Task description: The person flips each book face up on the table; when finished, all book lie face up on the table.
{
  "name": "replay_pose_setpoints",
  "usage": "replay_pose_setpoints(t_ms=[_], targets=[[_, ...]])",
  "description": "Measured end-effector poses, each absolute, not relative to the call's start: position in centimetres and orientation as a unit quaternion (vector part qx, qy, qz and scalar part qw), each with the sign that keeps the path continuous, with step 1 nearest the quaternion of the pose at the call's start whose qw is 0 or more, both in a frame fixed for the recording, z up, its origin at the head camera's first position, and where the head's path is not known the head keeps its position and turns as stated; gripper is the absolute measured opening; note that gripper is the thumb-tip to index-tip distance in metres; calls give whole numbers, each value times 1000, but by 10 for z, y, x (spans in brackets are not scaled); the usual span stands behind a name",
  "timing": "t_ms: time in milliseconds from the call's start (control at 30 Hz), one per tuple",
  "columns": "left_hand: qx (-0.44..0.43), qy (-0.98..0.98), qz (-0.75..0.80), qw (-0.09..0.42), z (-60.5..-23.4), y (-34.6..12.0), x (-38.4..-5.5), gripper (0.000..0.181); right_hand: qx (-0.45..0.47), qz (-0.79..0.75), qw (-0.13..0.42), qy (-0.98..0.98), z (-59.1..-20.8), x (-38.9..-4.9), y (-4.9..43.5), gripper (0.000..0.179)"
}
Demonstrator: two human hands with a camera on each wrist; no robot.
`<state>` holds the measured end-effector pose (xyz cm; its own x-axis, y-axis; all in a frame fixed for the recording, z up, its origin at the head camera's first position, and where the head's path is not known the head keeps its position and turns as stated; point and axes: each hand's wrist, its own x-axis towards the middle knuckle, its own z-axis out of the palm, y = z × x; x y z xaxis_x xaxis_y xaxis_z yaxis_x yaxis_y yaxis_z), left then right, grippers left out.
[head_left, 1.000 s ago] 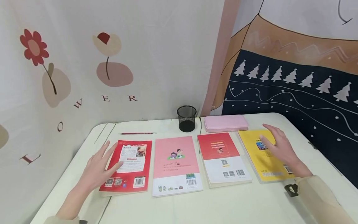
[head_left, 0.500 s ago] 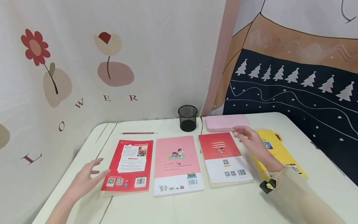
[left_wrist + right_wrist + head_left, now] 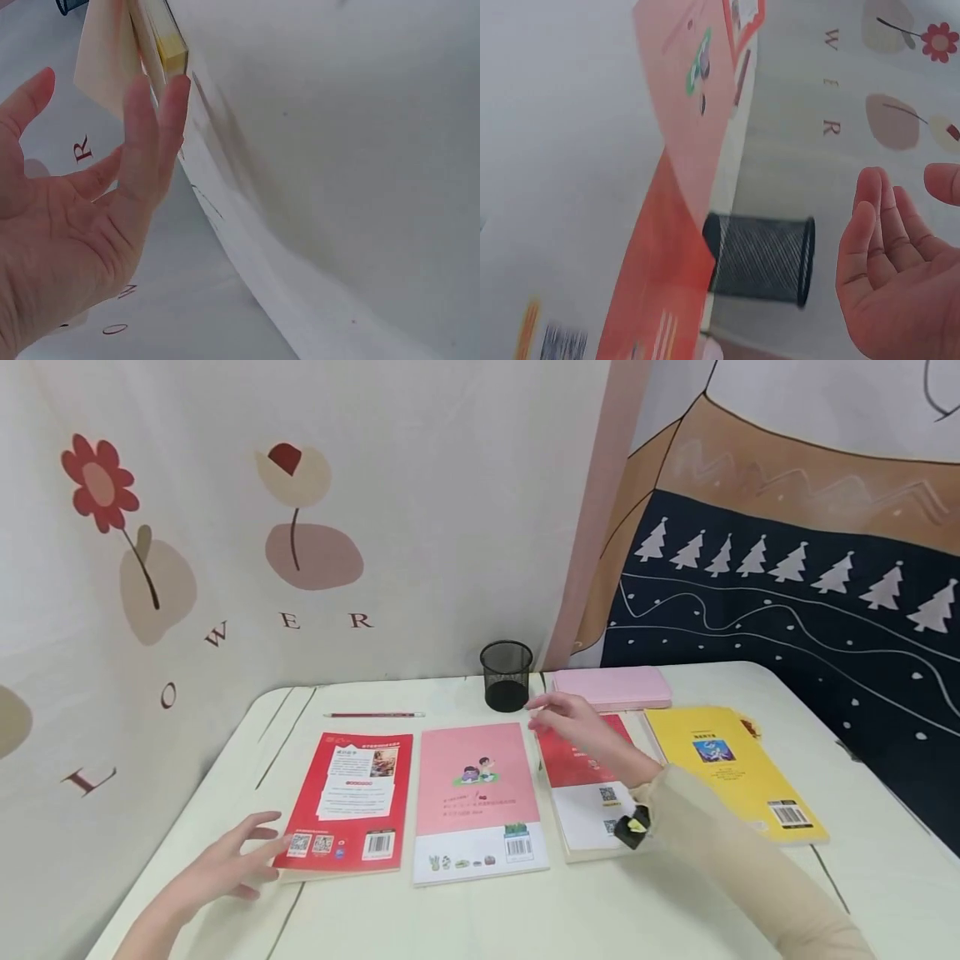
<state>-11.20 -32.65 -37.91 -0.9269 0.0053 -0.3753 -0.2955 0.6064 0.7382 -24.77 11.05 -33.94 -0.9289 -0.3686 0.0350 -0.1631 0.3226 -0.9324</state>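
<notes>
My left hand [image 3: 228, 864] is by the lower left corner of the red book [image 3: 352, 806], fingers loosely bent and holding nothing. In the left wrist view its fingertips overlap the edge of a book [image 3: 169, 45]; whether they touch I cannot tell. Over the red and white book [image 3: 581, 814] hangs my right hand [image 3: 581, 731], covering part of that cover. Its fingers point toward the black mesh pen holder [image 3: 506, 681] and grip nothing. The right wrist view shows the pen holder [image 3: 761, 259] apart from the relaxed fingers.
Between the hands lies a pink and white book [image 3: 472, 777]. A yellow book [image 3: 738, 777] lies at the right. Along the back are a red pencil [image 3: 375, 715] and a pink pencil case [image 3: 615, 687]. Printed cloth [image 3: 450, 527] hangs behind the white table [image 3: 465, 922].
My right hand has swept left from over the yellow book, across to the red and white book. The left hand has drawn back from over the red book toward its lower corner.
</notes>
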Motion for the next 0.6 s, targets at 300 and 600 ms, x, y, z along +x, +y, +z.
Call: replay_pose_setpoints(t_ms=[300, 600], targets=[[-95, 873, 441, 184, -380, -326, -110, 70, -167, -570, 137, 793, -359, -264, 50, 26], [-99, 876, 437, 179, -383, -323, -110, 72, -158, -592, 186, 768, -381, -271, 1, 26]])
